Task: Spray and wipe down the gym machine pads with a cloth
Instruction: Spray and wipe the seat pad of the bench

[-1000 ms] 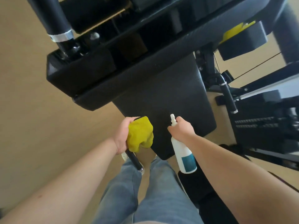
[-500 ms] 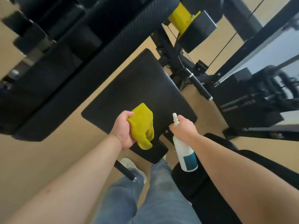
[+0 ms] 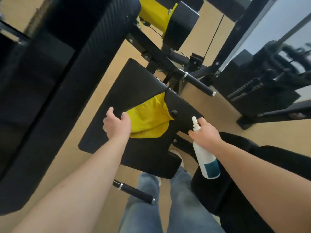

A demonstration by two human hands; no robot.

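Note:
A black seat pad (image 3: 134,81) lies in the middle of the view, with a long black back pad (image 3: 80,68) running along its left. A yellow cloth (image 3: 149,120) is spread flat on the seat pad. My left hand (image 3: 116,126) grips the cloth's left edge, fingers curled over it. My right hand (image 3: 206,134) holds a white spray bottle (image 3: 207,163) with a teal label by its neck. The nozzle points up, right beside the seat pad's right edge.
Two black grip handles stick out, one to the right (image 3: 199,84) and one near my legs (image 3: 134,193). A weight stack (image 3: 262,95) and frame stand at the right. A yellow machine part (image 3: 154,15) sits above. Another black pad (image 3: 235,182) is at lower right.
The cloth was bunched in my left hand and now lies spread out on the seat pad. My view has swung, so the pad looks larger. My right hand keeps the bottle.

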